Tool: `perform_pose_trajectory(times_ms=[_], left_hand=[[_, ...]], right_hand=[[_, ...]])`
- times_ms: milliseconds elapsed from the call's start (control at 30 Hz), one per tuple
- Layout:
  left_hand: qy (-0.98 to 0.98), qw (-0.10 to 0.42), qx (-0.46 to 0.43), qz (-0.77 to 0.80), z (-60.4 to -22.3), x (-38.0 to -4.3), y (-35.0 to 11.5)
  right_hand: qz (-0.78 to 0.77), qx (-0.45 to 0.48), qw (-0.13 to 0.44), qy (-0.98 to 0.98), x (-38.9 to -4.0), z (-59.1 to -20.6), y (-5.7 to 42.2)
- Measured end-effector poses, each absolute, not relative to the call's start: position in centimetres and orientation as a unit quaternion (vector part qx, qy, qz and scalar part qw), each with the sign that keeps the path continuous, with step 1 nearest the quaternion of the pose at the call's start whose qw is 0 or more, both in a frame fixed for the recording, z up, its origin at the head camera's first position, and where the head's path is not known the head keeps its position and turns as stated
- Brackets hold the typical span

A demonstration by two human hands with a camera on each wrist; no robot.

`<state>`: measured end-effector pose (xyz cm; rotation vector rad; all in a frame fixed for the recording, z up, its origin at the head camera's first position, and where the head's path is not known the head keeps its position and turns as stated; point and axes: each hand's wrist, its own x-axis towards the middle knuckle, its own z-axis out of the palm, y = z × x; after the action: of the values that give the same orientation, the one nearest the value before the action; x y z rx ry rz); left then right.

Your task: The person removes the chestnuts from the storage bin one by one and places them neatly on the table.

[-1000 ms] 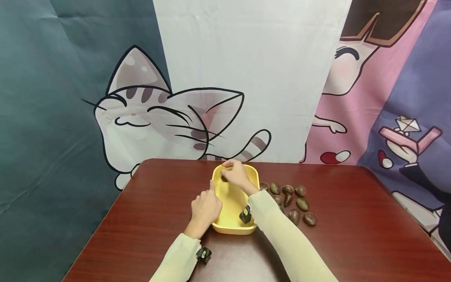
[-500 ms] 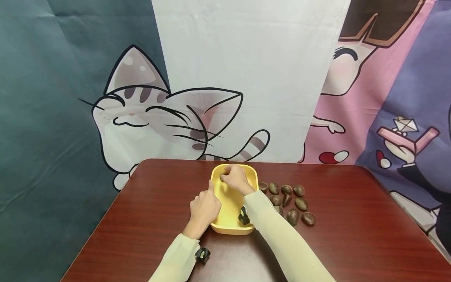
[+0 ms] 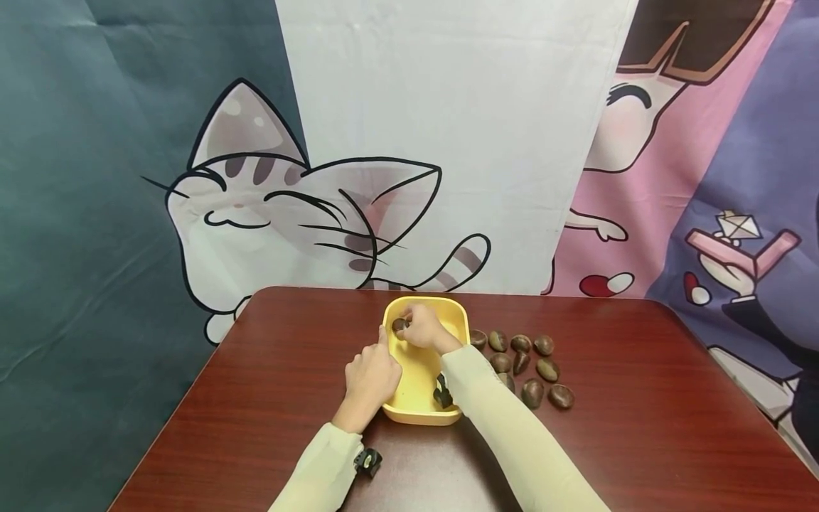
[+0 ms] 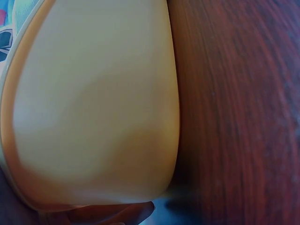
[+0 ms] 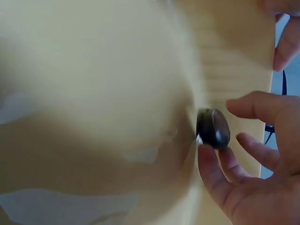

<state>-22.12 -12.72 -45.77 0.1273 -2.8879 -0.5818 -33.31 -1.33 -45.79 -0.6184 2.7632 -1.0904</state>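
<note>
A yellow plastic box (image 3: 419,370) stands on the table, its inside facing up. At its far left corner lies a brown chestnut (image 3: 399,325). My right hand (image 3: 424,328) is inside the box, just right of the chestnut. In the right wrist view, the fingers (image 5: 213,176) below touch or nearly touch the chestnut (image 5: 214,129), while the upper digit stands apart from it. My left hand (image 3: 373,380) holds the box's left rim, one finger lying along the edge. The left wrist view shows the box's outer wall (image 4: 98,103), with part of a finger (image 4: 112,214) beneath it.
Several more chestnuts (image 3: 521,363) lie in loose rows on the dark red-brown table (image 3: 275,355), right of the box. Behind the table's far edge hangs a printed cloth (image 3: 499,128) with cartoon figures.
My right hand's fingers have spread from the chestnut, which shows more fully now and lies slightly further left in the box corner. The left hand has stayed at the rim.
</note>
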Motion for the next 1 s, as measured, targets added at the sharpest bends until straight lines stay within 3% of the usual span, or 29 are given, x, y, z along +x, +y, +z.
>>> perform_pose_trajectory(times_ms=[500, 1000], left_hand=[[-0.975, 0.092, 0.045, -0.198, -45.4, -22.3, -12.9], [-0.976, 0.082, 0.044, -0.198, -45.7, -22.0, -12.8]], right_hand=[[-0.297, -0.261, 0.106, 0.912, -33.1, -45.6, -1.7], [-0.325, -0.281, 0.06, 0.901, -32.5, -44.4, -1.1]])
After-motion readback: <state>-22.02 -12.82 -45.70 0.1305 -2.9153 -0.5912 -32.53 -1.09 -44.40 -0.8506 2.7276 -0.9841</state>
